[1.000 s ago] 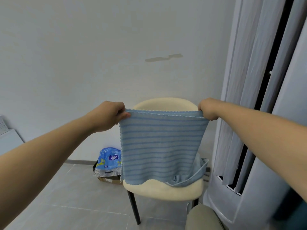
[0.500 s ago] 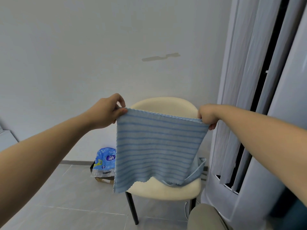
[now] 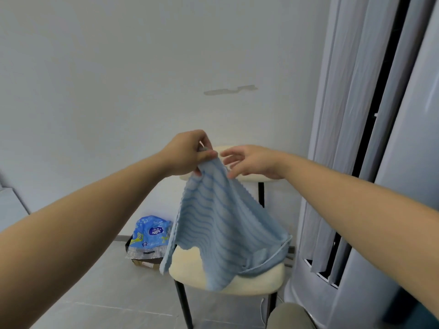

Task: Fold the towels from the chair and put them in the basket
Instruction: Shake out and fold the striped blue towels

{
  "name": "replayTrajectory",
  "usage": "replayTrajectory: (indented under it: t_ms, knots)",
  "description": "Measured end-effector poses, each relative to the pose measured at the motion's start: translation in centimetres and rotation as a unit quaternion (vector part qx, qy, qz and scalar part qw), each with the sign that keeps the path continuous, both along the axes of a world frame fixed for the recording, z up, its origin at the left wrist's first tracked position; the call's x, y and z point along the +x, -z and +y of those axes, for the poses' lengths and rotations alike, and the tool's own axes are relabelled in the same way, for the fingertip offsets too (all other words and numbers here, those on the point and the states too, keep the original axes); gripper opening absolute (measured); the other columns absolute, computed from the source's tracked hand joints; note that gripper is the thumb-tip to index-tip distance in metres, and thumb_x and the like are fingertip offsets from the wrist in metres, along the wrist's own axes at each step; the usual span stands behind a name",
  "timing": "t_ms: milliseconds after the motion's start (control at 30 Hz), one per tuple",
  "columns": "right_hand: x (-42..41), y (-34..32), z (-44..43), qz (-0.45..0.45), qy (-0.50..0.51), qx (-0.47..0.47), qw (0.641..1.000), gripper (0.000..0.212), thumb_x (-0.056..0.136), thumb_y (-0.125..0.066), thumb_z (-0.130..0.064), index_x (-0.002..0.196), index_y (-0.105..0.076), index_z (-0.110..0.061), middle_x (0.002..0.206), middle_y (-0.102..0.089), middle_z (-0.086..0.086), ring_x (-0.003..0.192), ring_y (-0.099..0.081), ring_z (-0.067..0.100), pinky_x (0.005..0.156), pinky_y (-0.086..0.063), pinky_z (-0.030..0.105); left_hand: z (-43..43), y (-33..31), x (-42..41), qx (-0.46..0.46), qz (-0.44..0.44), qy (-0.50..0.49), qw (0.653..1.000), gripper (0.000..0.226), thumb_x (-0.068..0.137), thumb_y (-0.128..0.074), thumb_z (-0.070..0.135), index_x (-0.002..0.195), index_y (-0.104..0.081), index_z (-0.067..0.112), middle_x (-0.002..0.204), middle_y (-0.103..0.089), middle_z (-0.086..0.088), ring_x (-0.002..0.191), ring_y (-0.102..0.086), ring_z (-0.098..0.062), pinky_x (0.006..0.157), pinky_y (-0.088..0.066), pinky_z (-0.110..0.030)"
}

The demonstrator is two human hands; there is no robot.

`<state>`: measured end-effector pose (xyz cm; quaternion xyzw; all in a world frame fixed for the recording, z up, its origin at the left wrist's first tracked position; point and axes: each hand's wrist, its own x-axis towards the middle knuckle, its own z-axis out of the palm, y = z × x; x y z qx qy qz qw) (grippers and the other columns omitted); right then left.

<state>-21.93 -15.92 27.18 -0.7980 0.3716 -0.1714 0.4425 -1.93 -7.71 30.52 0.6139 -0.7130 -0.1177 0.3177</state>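
Our left hand point(image 3: 187, 154) holds the striped towel point(image 3: 213, 222) up in front of the chair point(image 3: 259, 282), its fingers point(image 3: 206, 155) and thumb pinched tight on the gathered top of the cloth. Our right hand point(image 3: 253, 162) is just beside that pinch, its fingers point(image 3: 229, 153) spread apart and holding nothing; whether the thumb brushes the towel's edge we cannot tell. The towel hangs from that single grip in a loose cone, and its lower edge reaches down across the cream seat in our view, though we cannot tell if it touches. A second towel point(image 3: 263, 260) lies crumpled on the right side of the seat. The basket is nowhere in view.

We judge the first fold to be in hand: the top corners seem brought together, and the free hand would next take the far end of the fold to stretch it flat. The risks come from the one-handed hold. If the pinch has caught only one layer, the other corner will slip and the fold will fall open. If our right hand takes the wrong edge, the halves will lie skewed. The trailing hem hangs near the second towel and could drag it off the seat to the floor point(image 3: 107, 300), by the blue packet point(image 3: 152, 230), when we lift. Soft cloth also sags, so a slow regrasp would let the stripes twist
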Motion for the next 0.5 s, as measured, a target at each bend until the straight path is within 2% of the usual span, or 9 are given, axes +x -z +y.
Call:
replayTrajectory:
  t_ms: [100, 167, 267, 333, 400, 500]
  knots:
    - [1.8, -0.5, 1.1, -0.067, 0.005, -0.041, 0.997, 0.029, 0.084, -0.078, -0.015, 0.111, -0.07, -0.022, 0.093, -0.07, -0.007, 0.083, -0.063, 0.004, 0.07, -0.046, 0.017, -0.5, 0.1, -0.9, -0.012, 0.056, -0.009, 0.998, 0.037, 0.087, -0.077, 0.034, 0.101, -0.051, 0.012, 0.083, -0.073, -0.009, 0.052, -0.07, -0.027, 0.056, -0.055, -0.039]
    - [2.3, -0.6, 1.1, -0.079, 0.031, -0.077, 0.993, 0.014, 0.085, -0.075, -0.012, 0.094, -0.073, -0.023, 0.085, -0.069, -0.008, 0.076, -0.062, 0.004, 0.064, -0.046, 0.015, -0.6, 0.3, -1.1, -0.026, 0.091, -0.027, 0.995, 0.043, 0.084, -0.08, 0.033, 0.104, -0.049, 0.011, 0.084, -0.073, -0.009, 0.054, -0.07, -0.025, 0.055, -0.055, -0.037]
    - [2.5, -0.7, 0.9, -0.068, 0.061, -0.083, 0.992, 0.01, 0.083, -0.072, -0.011, 0.084, -0.072, -0.021, 0.081, -0.067, -0.005, 0.08, -0.059, 0.011, 0.066, -0.047, 0.025, -0.3, 1.0, -0.9, -0.001, 0.163, -0.029, 0.986, 0.054, 0.074, -0.088, 0.029, 0.109, -0.052, 0.009, 0.087, -0.07, -0.007, 0.067, -0.069, -0.02, 0.056, -0.06, -0.037]
    - [2.3, -0.8, 0.8, -0.062, 0.07, -0.072, 0.993, 0.009, 0.081, -0.073, -0.011, 0.08, -0.07, -0.018, 0.08, -0.065, -0.003, 0.08, -0.059, 0.014, 0.063, -0.048, 0.029, -0.1, 1.6, -0.6, 0.041, 0.197, -0.027, 0.979, 0.057, 0.071, -0.091, 0.027, 0.112, -0.054, 0.012, 0.092, -0.069, -0.006, 0.073, -0.069, -0.016, 0.049, -0.054, -0.027]
    - [2.3, -1.0, 0.9, -0.082, 0.085, -0.047, 0.992, 0.015, 0.08, -0.074, -0.008, 0.075, -0.063, -0.017, 0.078, -0.062, 0.0, 0.076, -0.059, 0.017, 0.058, -0.049, 0.029, -0.2, 2.6, -0.2, 0.079, 0.183, -0.028, 0.98, 0.048, 0.073, -0.089, 0.021, 0.11, -0.058, 0.013, 0.094, -0.07, -0.008, 0.07, -0.065, -0.012, 0.047, -0.048, -0.021]
    - [2.4, -1.3, 0.9, -0.138, 0.114, -0.006, 0.984, 0.024, 0.085, -0.064, 0.002, 0.073, -0.055, -0.017, 0.078, -0.055, 0.004, 0.074, -0.055, 0.021, 0.051, -0.048, 0.028, -0.5, 4.4, 0.1, 0.104, 0.113, -0.021, 0.988, 0.021, 0.082, -0.077, 0.012, 0.101, -0.068, 0.007, 0.1, -0.069, -0.021, 0.068, -0.056, -0.016, 0.045, -0.045, -0.021]
